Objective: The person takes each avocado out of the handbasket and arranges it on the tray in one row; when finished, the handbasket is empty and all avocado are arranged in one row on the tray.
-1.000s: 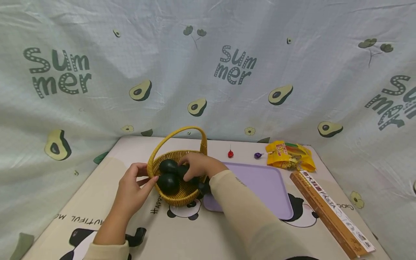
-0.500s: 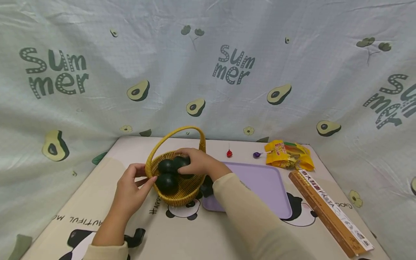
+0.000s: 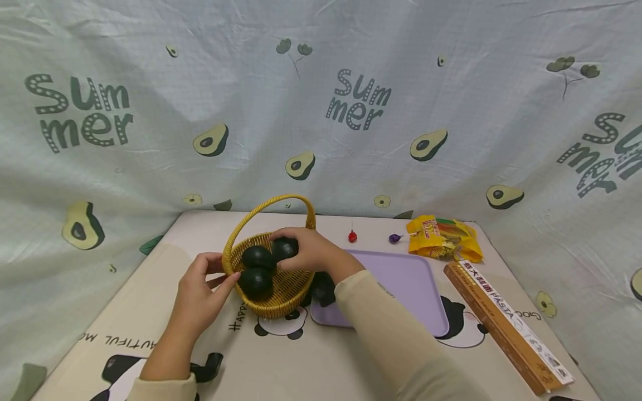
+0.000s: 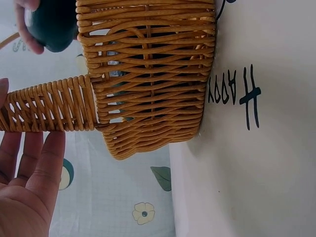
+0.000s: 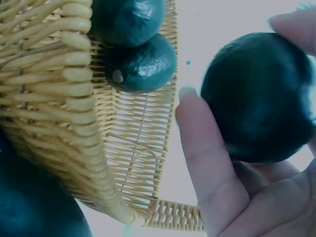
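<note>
A yellow wicker basket (image 3: pixel 281 303) stands on the table with two dark green avocados (image 3: pixel 257 283) inside, seen in the head and right wrist views. My left hand (image 3: pixel 200 292) pinches the base of its arched handle (image 4: pixel 54 106) between thumb and fingers. Above the basket, my right hand (image 3: pixel 313 253) grips another dark avocado (image 5: pixel 259 98), its thumb and fingers curled round the sides. One more avocado (image 3: pixel 322 289) lies by the basket, at the left edge of a lilac tray (image 3: pixel 401 278), partly hidden by the right wrist.
Behind the tray lie a red lollipop (image 3: pixel 353 236) and a purple lollipop (image 3: pixel 395 238). A yellow snack bag (image 3: pixel 443 238) is at the back right, with a long pasta box (image 3: pixel 509 328) in front of it. A printed curtain (image 3: pixel 321 111) hangs behind the table.
My right hand has taken hold of an avocado in the basket and raised it upward. The left hand has stayed on the handle.
</note>
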A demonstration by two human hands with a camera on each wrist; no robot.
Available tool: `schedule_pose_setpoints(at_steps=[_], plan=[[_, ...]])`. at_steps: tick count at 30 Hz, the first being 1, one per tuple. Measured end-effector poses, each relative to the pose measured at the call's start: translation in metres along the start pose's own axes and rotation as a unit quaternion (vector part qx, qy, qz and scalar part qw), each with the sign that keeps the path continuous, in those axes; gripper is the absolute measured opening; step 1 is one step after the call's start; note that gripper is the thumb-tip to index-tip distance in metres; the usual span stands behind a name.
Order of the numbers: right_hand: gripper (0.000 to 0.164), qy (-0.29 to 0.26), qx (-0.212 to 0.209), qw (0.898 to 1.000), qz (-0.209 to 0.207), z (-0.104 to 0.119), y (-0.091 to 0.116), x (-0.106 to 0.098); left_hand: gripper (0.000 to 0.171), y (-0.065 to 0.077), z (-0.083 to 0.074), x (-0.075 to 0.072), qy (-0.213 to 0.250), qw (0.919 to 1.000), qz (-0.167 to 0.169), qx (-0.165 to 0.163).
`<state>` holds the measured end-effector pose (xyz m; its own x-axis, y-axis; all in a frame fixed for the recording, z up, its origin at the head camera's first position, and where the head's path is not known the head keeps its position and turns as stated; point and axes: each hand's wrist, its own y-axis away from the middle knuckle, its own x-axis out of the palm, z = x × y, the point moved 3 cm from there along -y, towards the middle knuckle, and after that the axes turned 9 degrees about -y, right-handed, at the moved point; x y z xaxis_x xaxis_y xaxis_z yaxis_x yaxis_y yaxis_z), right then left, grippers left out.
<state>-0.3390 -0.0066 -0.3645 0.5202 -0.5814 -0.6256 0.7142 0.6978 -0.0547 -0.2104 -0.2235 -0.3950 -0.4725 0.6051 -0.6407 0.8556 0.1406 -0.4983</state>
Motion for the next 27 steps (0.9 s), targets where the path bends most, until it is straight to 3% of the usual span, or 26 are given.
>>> schedule_pose_setpoints(at_steps=[10, 19, 27], plan=[[0.055, -0.019, -0.045, 0.998, -0.026, 0.004, 0.010, -0.008, 0.043, 0.000, 0.000, 0.000, -0.002, 1.0000, 0.000, -0.001], [0.066, -0.064, 0.005, 0.997, -0.042, -0.003, 0.024, -0.017, 0.044, 0.000, 0.001, 0.000, 0.001, 1.0000, -0.002, 0.001], [0.060, -0.065, -0.012, 0.996, -0.055, -0.012, 0.035, -0.025, 0.044, 0.000, 0.001, 0.000, 0.001, 1.0000, -0.004, -0.001]])
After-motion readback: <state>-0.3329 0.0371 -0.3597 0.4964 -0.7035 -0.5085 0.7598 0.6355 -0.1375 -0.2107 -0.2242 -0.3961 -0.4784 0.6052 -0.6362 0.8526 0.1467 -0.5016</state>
